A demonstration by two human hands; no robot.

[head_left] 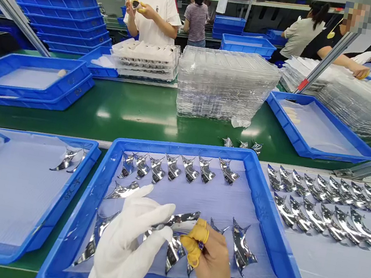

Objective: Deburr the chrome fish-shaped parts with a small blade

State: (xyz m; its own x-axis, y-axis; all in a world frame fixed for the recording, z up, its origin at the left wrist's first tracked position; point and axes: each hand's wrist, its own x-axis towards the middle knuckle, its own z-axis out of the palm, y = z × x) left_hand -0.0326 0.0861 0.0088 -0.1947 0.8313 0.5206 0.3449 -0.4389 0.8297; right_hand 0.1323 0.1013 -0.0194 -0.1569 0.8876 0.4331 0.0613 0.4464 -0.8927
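Note:
My left hand [133,245], in a white glove, pinches a curved chrome piece [182,220] between thumb and fingers above a blue tray [89,198]. At the piece's right end is my right hand [210,256], bare except for yellow finger covers, its fingers closed against the piece. A small dark spot shows between those fingers, too small to identify. Beneath both hands, the lined tray holds more pointed chrome pieces [191,169], several in a back row and others, such as a larger one [241,247], nearer the front. My hands partly hide some of these.
Left stands another lined blue tray [19,186] with chrome pieces [66,158] at its corner. Rows of chrome pieces [311,216] lie on white sheeting at right. Clear plastic trays [227,86] are stacked behind. Co-workers [154,11] stand across the green bench [129,110].

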